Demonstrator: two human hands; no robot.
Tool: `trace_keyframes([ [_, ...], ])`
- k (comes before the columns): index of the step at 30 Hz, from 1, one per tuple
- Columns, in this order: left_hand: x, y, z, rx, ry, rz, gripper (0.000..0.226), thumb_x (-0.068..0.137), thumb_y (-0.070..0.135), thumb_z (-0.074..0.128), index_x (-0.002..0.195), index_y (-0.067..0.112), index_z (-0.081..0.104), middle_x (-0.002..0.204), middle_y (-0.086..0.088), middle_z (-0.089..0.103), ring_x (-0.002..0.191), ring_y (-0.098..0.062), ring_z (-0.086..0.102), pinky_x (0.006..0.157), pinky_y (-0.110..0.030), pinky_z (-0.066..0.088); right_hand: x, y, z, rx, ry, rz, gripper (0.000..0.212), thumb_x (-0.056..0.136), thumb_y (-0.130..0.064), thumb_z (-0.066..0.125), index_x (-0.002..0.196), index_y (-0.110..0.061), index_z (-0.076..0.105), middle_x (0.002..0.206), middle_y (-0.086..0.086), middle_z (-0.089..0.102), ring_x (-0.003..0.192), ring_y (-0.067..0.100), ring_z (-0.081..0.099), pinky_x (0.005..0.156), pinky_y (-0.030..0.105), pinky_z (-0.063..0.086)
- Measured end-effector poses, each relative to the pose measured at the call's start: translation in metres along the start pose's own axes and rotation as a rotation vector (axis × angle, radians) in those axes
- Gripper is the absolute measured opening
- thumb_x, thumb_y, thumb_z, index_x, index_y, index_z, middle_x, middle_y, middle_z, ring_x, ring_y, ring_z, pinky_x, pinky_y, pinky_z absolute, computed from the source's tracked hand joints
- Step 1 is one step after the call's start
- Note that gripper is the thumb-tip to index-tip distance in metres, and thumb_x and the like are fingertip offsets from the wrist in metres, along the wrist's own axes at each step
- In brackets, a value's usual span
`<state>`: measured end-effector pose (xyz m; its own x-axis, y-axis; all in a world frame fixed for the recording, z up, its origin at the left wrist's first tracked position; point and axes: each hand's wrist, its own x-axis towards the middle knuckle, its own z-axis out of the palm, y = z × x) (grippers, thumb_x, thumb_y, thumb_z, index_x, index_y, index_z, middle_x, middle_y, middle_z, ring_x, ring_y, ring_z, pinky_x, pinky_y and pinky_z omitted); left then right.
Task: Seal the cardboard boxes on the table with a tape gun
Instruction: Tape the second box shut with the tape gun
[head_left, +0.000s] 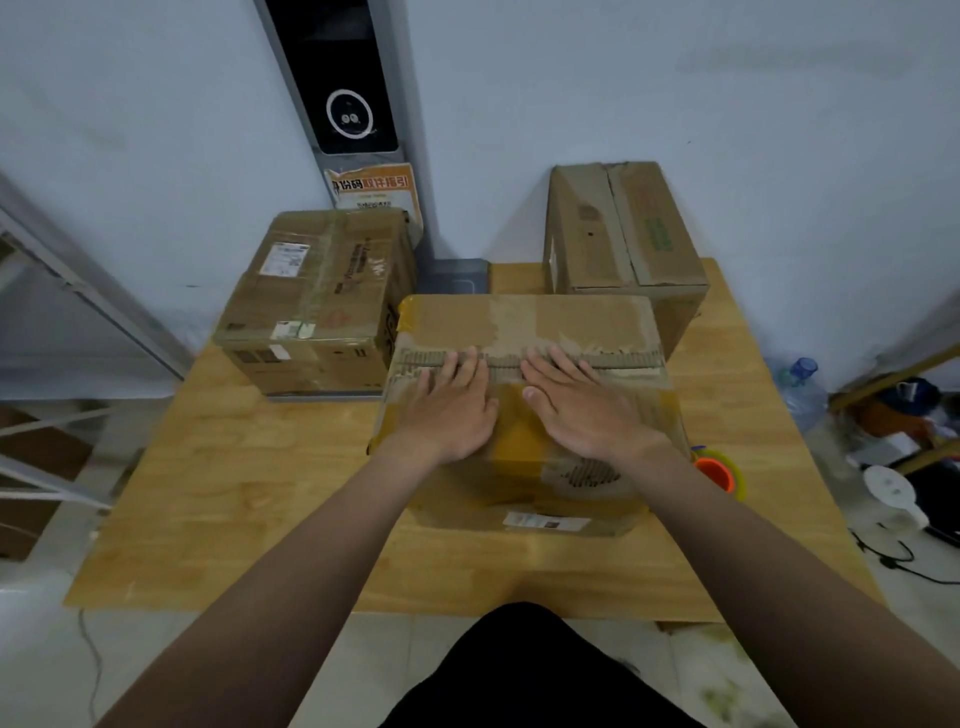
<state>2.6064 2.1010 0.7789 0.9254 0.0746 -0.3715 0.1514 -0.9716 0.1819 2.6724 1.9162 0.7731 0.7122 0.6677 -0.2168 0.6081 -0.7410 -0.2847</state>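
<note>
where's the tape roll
Head view, right side: the tape roll lies on the table, beside the near right corner of the front box.

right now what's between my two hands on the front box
Only the front box itself: the head view shows a narrow strip of its top, crossed by the torn flap seam, between the left hand and right hand.

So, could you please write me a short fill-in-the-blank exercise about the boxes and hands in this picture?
Behind the nearest box stand ____ other boxes.
The left hand and right hand lie flat on the nearest box's ____.
The orange and yellow object sits to that box's ____ side.
Missing words: two; top; right.
</note>
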Motion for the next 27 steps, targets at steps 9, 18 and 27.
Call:
trace_keyframes([
  [9,-0.011,-0.027,0.017,0.026,0.182,-0.259,0.077,0.108,0.053,0.013,0.162,0.001,-0.004,0.169,-0.020,-0.014,0.157,-0.034,-0.012,0.128,-0.047,0.000,-0.035,0.044,0.009,-0.008,0.151,0.219,0.067,0.107,-0.051,0.008,0.163,-0.014,0.009,0.171,-0.002,-0.004,0.157,0.015,-0.007,0.126,0.042,0.001],
  [18,-0.006,-0.022,0.011,-0.042,0.227,-0.306,0.079,0.108,0.056,0.022,0.162,0.002,0.003,0.170,-0.022,-0.008,0.158,-0.036,-0.005,0.128,-0.047,0.006,-0.042,0.059,0.012,0.115,0.194,0.398,0.071,0.109,-0.046,0.018,0.160,0.002,0.003,0.169,0.014,-0.009,0.156,0.026,-0.009,0.127,0.038,0.003],
  [27,-0.002,-0.024,0.002,-0.250,0.297,-0.403,0.090,0.099,0.065,0.046,0.164,0.015,0.008,0.170,-0.018,0.009,0.151,-0.048,0.017,0.121,-0.053,0.024,-0.040,0.073,0.001,0.472,0.342,0.443,0.080,0.094,-0.049,0.066,0.152,-0.006,0.032,0.156,0.009,0.037,0.141,0.029,0.039,0.107,0.042,0.043],
])
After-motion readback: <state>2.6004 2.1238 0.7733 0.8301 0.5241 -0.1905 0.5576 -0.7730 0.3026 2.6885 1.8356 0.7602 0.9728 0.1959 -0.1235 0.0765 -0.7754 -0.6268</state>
